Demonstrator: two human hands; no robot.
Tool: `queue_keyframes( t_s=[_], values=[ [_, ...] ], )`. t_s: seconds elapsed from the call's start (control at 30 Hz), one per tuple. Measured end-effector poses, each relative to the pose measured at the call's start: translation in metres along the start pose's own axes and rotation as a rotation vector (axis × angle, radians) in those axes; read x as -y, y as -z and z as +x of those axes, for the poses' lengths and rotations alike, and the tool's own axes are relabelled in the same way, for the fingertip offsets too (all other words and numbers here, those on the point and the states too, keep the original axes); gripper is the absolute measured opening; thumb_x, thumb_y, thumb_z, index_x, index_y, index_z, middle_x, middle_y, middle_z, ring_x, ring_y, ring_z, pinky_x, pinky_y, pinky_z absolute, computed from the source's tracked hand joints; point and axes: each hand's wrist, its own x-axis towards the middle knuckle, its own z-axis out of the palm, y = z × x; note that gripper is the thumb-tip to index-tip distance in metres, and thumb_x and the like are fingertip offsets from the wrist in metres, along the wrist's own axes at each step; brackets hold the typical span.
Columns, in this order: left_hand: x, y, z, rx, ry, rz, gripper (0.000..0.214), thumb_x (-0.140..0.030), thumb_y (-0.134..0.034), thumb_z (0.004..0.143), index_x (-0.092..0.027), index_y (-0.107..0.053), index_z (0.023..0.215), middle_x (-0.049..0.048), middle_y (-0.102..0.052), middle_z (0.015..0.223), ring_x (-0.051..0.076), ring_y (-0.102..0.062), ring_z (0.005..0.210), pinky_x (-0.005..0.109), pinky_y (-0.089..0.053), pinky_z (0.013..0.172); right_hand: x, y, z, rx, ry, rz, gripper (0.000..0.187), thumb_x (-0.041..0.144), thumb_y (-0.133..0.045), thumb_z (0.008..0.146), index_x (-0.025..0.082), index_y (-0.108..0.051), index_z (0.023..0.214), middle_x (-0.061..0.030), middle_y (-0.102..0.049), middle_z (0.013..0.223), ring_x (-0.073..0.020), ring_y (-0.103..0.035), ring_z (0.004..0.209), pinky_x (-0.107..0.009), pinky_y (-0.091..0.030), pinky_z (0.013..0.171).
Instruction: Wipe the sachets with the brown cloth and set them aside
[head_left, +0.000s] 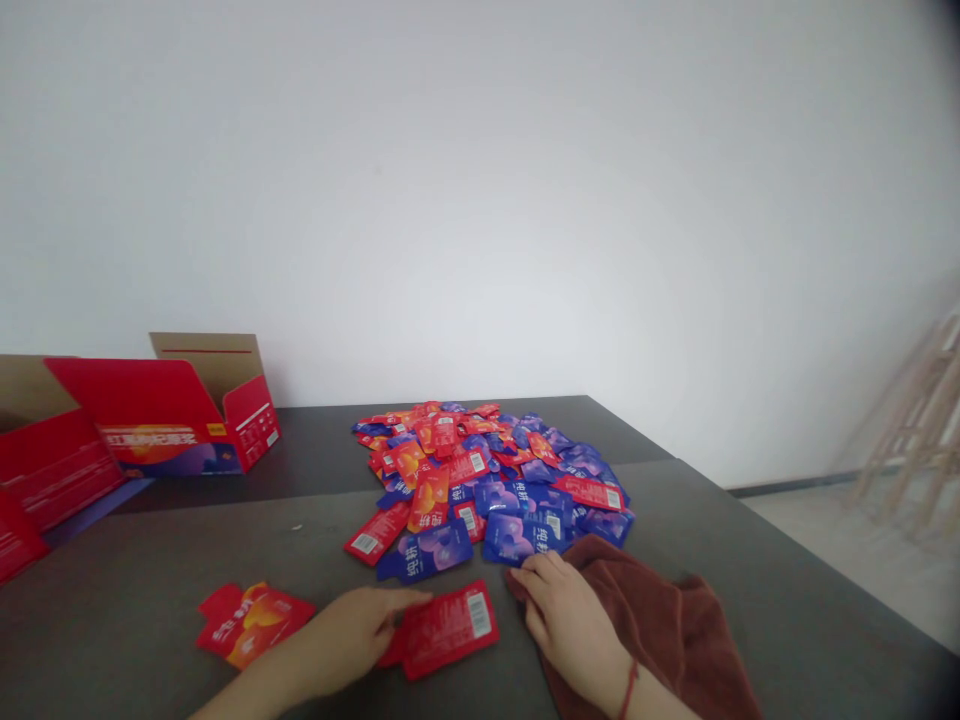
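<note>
My left hand (366, 632) is at the left end of a red pouch (448, 632) that lies barcode side up near the table's front. Its fingers are closed on that end, the index finger reaching over the top; the thumb is partly hidden. My right hand (564, 612) has its fingers curled on the edge of a brown cloth (660, 620), which lies crumpled under and beside it. A red pouch with an orange print (259, 622) lies left of my left forearm. Just beyond both hands is a blue pouch (431, 550) at the near edge of a heap.
A wide heap of red and blue pouches (480, 465) covers the table's middle and back. Open red cardboard boxes (161, 415) stand at the left. The dark table (187, 540) meets a white wall behind. Wooden frames (919, 420) lean at the far right.
</note>
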Motion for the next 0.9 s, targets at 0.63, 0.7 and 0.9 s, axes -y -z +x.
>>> queue_keyframes(
  t_s=[0.63, 0.7, 0.9],
  values=[
    [0.082, 0.062, 0.000, -0.376, 0.291, 0.700, 0.043, -0.038, -0.034, 0.088, -0.018, -0.071, 0.098, 0.0124, -0.067, 0.103, 0.028, -0.060, 0.103, 0.039, -0.045, 0.091, 0.002, -0.003, 0.004, -0.004, -0.027, 0.022, 0.033, 0.009, -0.048, 0.085, 0.023, -0.065, 0.109, -0.0032, -0.061, 0.102, -0.0208, -0.051, 0.097, -0.033, -0.040, 0.090],
    [0.061, 0.054, 0.019, -0.351, 0.303, 0.679, 0.045, -0.043, -0.035, 0.089, -0.015, -0.069, 0.102, 0.0138, -0.067, 0.103, 0.028, -0.059, 0.101, 0.039, -0.045, 0.089, 0.002, -0.002, 0.004, 0.000, -0.026, 0.023, 0.034, 0.008, -0.047, 0.084, 0.022, -0.065, 0.109, -0.0035, -0.062, 0.103, -0.0211, -0.052, 0.097, -0.034, -0.040, 0.090],
    [0.086, 0.080, -0.014, -0.517, 0.634, 0.611, 0.062, -0.051, -0.036, 0.089, -0.010, -0.047, 0.135, 0.0222, -0.043, 0.141, 0.043, -0.043, 0.123, 0.061, -0.039, 0.090, 0.000, -0.001, 0.002, 0.014, -0.025, 0.000, 0.036, 0.008, -0.046, 0.084, 0.023, -0.064, 0.112, -0.0049, -0.062, 0.105, -0.0220, -0.053, 0.097, -0.035, -0.043, 0.088]
  ],
)
